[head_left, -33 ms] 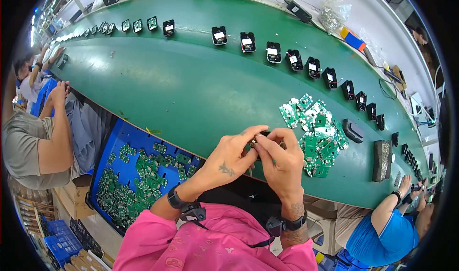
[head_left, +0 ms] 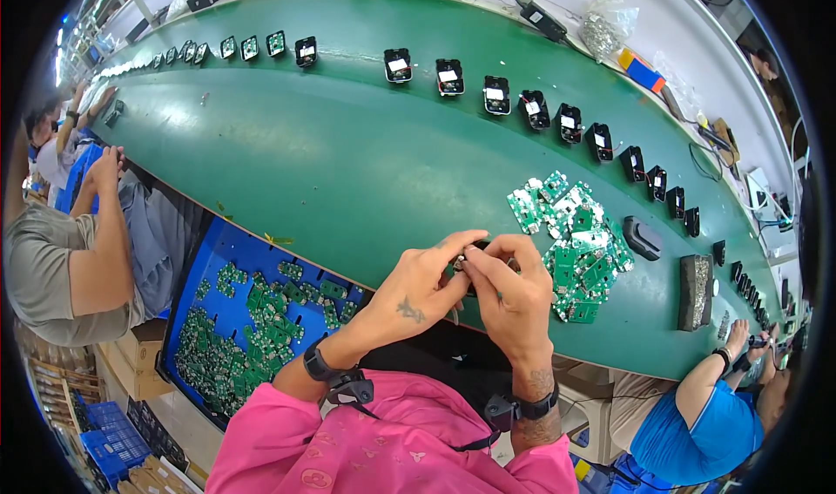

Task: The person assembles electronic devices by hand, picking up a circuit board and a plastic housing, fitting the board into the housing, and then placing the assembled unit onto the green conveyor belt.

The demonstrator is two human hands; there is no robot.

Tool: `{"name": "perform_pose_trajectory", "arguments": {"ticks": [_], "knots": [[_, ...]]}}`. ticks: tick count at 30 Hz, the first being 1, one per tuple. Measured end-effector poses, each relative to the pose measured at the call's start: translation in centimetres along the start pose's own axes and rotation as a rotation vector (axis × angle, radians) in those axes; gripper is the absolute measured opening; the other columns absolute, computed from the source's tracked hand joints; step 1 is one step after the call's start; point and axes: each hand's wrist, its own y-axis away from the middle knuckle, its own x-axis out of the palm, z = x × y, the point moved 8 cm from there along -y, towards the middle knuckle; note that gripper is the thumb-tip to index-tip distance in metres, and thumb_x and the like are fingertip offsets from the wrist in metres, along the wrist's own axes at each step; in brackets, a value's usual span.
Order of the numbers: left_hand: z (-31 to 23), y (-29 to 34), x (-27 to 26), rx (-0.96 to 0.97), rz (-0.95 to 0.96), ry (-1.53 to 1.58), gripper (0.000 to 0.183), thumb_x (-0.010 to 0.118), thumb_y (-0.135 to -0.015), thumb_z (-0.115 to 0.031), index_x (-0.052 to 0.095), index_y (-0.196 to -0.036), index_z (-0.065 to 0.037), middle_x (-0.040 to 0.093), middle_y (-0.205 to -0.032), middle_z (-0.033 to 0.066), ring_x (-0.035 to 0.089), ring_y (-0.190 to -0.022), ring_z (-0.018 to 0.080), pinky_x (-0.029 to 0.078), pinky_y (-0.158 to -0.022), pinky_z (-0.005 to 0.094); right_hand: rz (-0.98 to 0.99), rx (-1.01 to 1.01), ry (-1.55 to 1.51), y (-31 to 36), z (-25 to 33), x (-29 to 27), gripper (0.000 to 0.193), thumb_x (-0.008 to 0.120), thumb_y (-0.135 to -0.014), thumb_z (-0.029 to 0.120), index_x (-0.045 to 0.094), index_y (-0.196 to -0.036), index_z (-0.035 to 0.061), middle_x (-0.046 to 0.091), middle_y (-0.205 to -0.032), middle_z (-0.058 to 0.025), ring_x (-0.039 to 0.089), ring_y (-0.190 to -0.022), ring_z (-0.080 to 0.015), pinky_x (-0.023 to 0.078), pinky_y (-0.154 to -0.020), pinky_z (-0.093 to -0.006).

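Above the table's near edge, my left hand [head_left: 427, 278] and my right hand [head_left: 508, 287] meet, both closed. Between their fingertips is a small dark part [head_left: 471, 252], with a speck of bright metal showing on it. My fingers cover most of it, so its kind cannot be made out. Just right of my right hand lies a loose heap of green circuit boards [head_left: 579, 250] on the green table [head_left: 348, 154]. Beyond the heap rests a black curved housing [head_left: 643, 238].
Black open housings [head_left: 496, 96] stand in a long row along the far side. A blue bin [head_left: 266, 254] of circuit boards sits below the table's edge at left. A dark block [head_left: 696, 294] is at right. Co-workers sit on both sides: a grey sleeve [head_left: 48, 233], a blue sleeve [head_left: 697, 433].
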Motion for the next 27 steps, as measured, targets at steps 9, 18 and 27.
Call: {"name": "perform_pose_trajectory", "arguments": {"ticks": [9,18,27], "knots": [[0.1,0.9,0.7,-0.071,-0.112,0.244,0.048,0.056,-0.096,0.000,0.046,-0.142,-0.003,0.065,-0.110,0.0131,0.068,-0.084,0.0133,0.060,-0.068,0.0274,-0.204,-0.080,0.100,1.8,1.0,-1.0,0.008,0.067,-0.088,0.000,0.063,-0.096,-0.0003,0.058,-0.091,-0.0134,0.058,-0.074,-0.0278,0.047,-0.060,-0.0373],[-3.1,2.7,-0.1,0.287,-0.385,-0.106,0.056,0.058,-0.093,0.002,0.042,-0.146,0.001,0.064,-0.118,0.0215,0.070,-0.093,0.0219,0.059,-0.076,0.0331,-0.083,0.118,0.068,1.4,1.8,-1.8,0.006,0.064,-0.091,0.001,0.059,-0.095,-0.0002,0.055,-0.094,-0.0148,0.058,-0.075,-0.0295,0.046,-0.062,-0.0377],[-4.7,2.9,-0.2,0.365,-0.368,-0.275,0.064,0.059,-0.087,0.009,0.044,-0.148,-0.002,0.065,-0.117,0.0197,0.070,-0.091,0.0201,0.061,-0.076,0.0320,-0.048,0.111,0.063,1.3,2.3,-2.2,0.006,0.063,-0.091,-0.001,0.060,-0.095,-0.0009,0.055,-0.093,-0.0147,0.058,-0.076,-0.0296,0.046,-0.064,-0.0379]]}}
